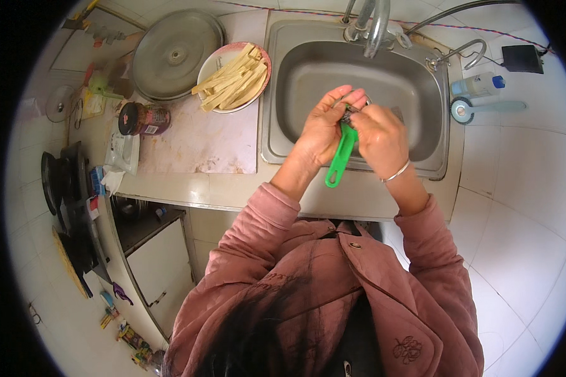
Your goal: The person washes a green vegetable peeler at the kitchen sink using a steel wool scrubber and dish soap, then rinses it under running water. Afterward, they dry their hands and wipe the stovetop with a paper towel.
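Over the sink both hands meet around a kitchen utensil with a bright green plastic handle. The handle hangs down toward me, and a hanging hole shows at its end. My left hand cups the utensil's upper part, palm up with the fingers curled. A thin metal rim shows near the fingertips; the rest of the head is hidden. My right hand is closed, its fingers pressing a dark, wiry scrubber against the utensil. Much of the scrubber is covered by the fingers.
A chrome faucet overhangs the sink. On the left stand a bowl of pale yellow sticks, a large round metal lid and a dark-lidded jar. A bottle and a round brush are at the right.
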Motion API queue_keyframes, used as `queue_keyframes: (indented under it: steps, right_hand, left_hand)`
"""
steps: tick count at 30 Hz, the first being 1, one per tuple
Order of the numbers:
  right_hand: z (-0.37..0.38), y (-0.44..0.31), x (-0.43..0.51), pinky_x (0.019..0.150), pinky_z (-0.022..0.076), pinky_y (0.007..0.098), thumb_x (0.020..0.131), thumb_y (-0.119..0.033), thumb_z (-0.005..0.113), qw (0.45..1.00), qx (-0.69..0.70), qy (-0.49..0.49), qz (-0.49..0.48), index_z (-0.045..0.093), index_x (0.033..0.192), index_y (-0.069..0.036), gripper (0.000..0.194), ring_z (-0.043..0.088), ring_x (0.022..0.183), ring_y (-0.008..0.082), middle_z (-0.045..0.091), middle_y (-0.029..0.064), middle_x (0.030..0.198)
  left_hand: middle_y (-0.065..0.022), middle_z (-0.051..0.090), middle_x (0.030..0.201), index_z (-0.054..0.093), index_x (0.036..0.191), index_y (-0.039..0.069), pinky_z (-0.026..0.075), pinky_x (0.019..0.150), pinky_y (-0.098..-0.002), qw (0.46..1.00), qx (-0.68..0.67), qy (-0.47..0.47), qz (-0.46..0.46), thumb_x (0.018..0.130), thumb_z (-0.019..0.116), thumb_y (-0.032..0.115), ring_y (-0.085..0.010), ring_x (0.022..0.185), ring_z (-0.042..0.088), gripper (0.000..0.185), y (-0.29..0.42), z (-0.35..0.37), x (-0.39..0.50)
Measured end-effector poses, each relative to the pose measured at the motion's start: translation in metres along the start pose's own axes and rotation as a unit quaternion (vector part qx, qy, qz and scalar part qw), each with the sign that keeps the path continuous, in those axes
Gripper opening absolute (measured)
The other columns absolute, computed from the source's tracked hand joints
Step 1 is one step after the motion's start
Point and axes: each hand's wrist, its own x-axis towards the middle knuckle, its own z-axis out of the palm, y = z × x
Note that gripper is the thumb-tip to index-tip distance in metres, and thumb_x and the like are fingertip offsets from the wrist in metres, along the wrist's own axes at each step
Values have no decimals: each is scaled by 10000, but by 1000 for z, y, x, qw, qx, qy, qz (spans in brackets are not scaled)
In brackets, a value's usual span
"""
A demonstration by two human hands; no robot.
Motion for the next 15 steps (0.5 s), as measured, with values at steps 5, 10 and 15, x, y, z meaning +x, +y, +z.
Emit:
queue_keyframes:
  steps: [5, 10, 15]
  right_hand:
    - [11, 8, 2, 570, 486, 351, 685, -26, 657, 994, 52, 92, -7, 644, 797, -56, 117, 586, 674, 252, 576, 56, 771]
    - [1, 15, 8, 590, 490, 330, 764, -1, 646, 953, 135, 231, 141, 676, 904, -60, 155, 599, 694, 236, 605, 84, 830]
    - [-3, -4, 2, 597, 491, 350, 702, -35, 639, 996, 76, 17, -40, 645, 837, -41, 135, 583, 700, 251, 559, 67, 783]
  left_hand:
    - [-186, 482, 1293, 367, 1315, 18, 492, 952, -356, 1000, 11, 4, -3, 952, 449, 25, -261, 1138, 528, 372, -2, -10, 2]
    - [-197, 495, 1246, 338, 1316, 17, 557, 837, -322, 998, 38, 29, 33, 920, 460, -50, -246, 1043, 586, 420, 0, -8, 4]
    - [-208, 516, 1219, 387, 1275, 4, 547, 873, -331, 988, 104, -1, 114, 914, 453, -66, -259, 1088, 574, 374, -1, 2, 16]
